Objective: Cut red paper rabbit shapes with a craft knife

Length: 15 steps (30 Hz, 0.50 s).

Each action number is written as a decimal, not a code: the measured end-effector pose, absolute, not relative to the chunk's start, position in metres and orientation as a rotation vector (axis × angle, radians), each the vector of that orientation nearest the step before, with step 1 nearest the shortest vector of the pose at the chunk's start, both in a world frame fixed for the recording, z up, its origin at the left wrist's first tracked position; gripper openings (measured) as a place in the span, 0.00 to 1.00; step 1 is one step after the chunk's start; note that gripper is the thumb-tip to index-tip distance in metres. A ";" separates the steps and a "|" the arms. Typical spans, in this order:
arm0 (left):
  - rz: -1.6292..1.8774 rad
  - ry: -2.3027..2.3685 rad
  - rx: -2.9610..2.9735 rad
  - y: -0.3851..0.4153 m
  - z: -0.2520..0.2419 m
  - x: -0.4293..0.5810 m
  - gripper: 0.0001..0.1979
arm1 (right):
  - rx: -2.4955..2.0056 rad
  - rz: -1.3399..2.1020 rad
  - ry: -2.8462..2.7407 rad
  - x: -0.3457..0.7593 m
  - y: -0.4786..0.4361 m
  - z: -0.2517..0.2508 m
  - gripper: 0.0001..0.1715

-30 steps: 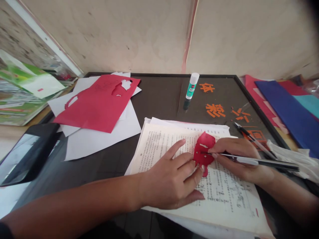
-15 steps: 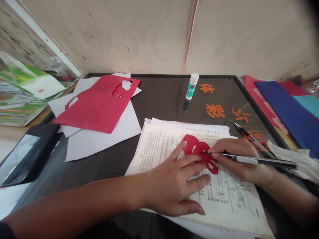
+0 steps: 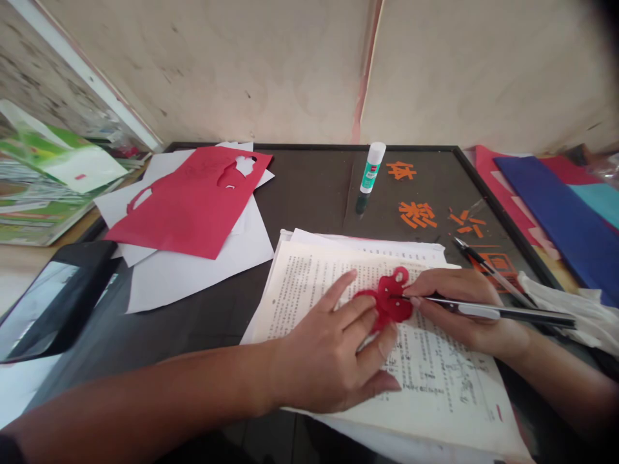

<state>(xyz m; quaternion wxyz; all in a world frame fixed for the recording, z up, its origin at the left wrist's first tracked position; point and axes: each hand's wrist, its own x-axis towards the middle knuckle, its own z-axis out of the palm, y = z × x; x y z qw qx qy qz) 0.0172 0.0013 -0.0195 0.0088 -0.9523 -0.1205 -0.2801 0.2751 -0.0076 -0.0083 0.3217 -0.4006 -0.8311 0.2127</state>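
Note:
A small red paper cutout (image 3: 394,299) with several holes lies on an open printed page (image 3: 309,283). Spread over the page, my left hand (image 3: 338,351) rests its fingertips on the cutout's left part and partly covers it. My right hand (image 3: 464,309) grips a slim black and silver pen-like tool (image 3: 512,314), its tip touching the middle of the cutout. Whether that tip is a blade or a pen point is too small to tell.
A glue stick (image 3: 372,169) stands near orange cut characters (image 3: 417,215). A red sheet (image 3: 188,206) lies over white papers at left, beside a phone (image 3: 53,296). Another pen (image 3: 493,274) and a crumpled tissue (image 3: 565,309) are at right, near blue paper (image 3: 556,219).
The red cutout has turned under my left fingers, its looped end now pointing up and away. My left hand has shifted slightly left and its fingers have drawn in. My right hand stays in place.

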 end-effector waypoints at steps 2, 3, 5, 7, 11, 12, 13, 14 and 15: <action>-0.953 -0.226 -3.016 0.001 -0.017 0.017 0.20 | -1.072 0.555 -2.166 0.275 -0.008 -0.008 0.09; -0.996 -0.199 -3.018 0.002 -0.016 0.017 0.18 | -1.083 0.555 -2.155 0.275 -0.008 -0.009 0.09; -1.047 -0.275 -2.978 0.003 -0.017 0.017 0.16 | -1.090 0.552 -2.140 0.275 -0.008 -0.009 0.09; -0.998 -0.422 -2.929 0.004 -0.019 0.018 0.15 | -1.069 0.537 -2.137 0.274 -0.009 -0.009 0.09; -0.840 -0.507 -2.964 0.002 -0.022 0.019 0.18 | -1.108 0.538 -2.130 0.271 -0.010 -0.009 0.07; -0.834 -0.475 -2.995 0.002 -0.022 0.018 0.19 | -1.131 0.550 -2.132 0.271 -0.011 -0.008 0.07; -0.834 -0.436 -3.025 0.002 -0.022 0.018 0.19 | -1.153 0.564 -2.131 0.270 -0.011 -0.008 0.06; -0.837 -0.392 -3.050 0.002 -0.021 0.018 0.19 | -1.174 0.579 -2.129 0.270 -0.011 -0.008 0.06; -0.839 -0.350 -3.069 0.002 -0.020 0.017 0.19 | -1.187 0.590 -2.126 0.270 -0.011 -0.008 0.06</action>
